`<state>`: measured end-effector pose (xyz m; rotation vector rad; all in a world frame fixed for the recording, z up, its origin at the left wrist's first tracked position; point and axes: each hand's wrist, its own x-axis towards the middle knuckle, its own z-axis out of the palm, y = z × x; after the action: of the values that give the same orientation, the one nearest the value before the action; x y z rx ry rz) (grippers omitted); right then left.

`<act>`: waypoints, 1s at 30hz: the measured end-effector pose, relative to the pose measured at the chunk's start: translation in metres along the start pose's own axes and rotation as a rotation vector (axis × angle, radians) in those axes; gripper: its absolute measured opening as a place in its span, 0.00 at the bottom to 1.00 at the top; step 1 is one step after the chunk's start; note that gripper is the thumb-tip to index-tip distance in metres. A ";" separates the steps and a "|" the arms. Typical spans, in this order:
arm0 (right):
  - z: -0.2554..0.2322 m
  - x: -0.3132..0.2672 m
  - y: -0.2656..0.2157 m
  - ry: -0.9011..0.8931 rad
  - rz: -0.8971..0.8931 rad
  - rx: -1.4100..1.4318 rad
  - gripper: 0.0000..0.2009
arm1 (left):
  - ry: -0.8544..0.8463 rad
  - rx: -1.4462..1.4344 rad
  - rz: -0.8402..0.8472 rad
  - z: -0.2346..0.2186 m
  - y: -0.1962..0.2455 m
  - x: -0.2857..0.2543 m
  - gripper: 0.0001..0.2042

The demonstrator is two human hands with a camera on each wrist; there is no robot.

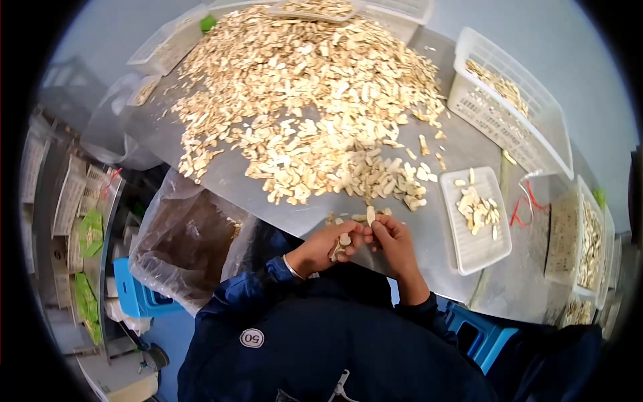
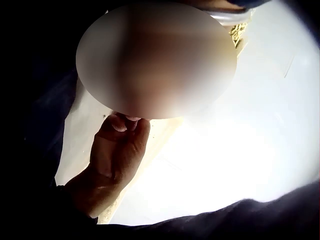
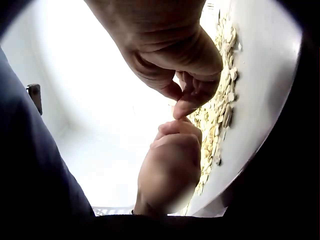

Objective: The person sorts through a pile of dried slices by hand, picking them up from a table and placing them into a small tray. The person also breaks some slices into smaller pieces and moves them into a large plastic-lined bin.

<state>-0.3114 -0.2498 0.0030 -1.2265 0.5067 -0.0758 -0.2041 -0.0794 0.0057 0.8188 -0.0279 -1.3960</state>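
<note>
Pale dried slices lie in a big pile [image 1: 321, 100] on the metal table. At the table's near edge the left hand [image 1: 320, 249] holds a few slices [image 1: 341, 245] in its curled fingers. Close against it, the right hand [image 1: 396, 246] pinches one long slice [image 1: 370, 214] between thumb and fingers. The fingertips of both hands meet or nearly meet. In the right wrist view the right hand [image 3: 170, 55] is above the left hand [image 3: 170, 165]; what they hold is hidden there. A blurred oval covers much of the left wrist view, with the right hand [image 2: 117, 155] below it.
A shallow white tray [image 1: 497, 253] with several slices stands right of the hands. Clear bins [image 1: 506, 125] of slices line the table's right and back. A plastic-lined bin [image 1: 181, 228] is at the left below table height, beside a blue stool [image 1: 134, 291]. Red ties [image 1: 516, 213] lie beyond the tray.
</note>
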 end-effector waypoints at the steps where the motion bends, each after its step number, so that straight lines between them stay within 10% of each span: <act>1: -0.003 -0.006 -0.001 0.021 -0.005 -0.014 0.10 | -0.025 -0.026 -0.014 -0.002 -0.005 0.006 0.18; 18: 0.002 -0.026 0.009 0.276 -0.200 -0.083 0.10 | -0.122 -0.072 -0.203 -0.003 0.000 0.032 0.18; 24: 0.021 -0.027 -0.017 0.072 -0.296 -0.340 0.10 | -0.247 -0.102 -0.269 -0.030 0.003 0.038 0.17; 30: -0.033 0.007 -0.029 0.564 -0.313 -0.918 0.12 | -0.315 0.009 -0.366 -0.041 0.020 0.035 0.14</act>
<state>-0.3123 -0.2915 0.0195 -2.2008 0.8813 -0.5081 -0.1604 -0.0911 -0.0293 0.6230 -0.1326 -1.8636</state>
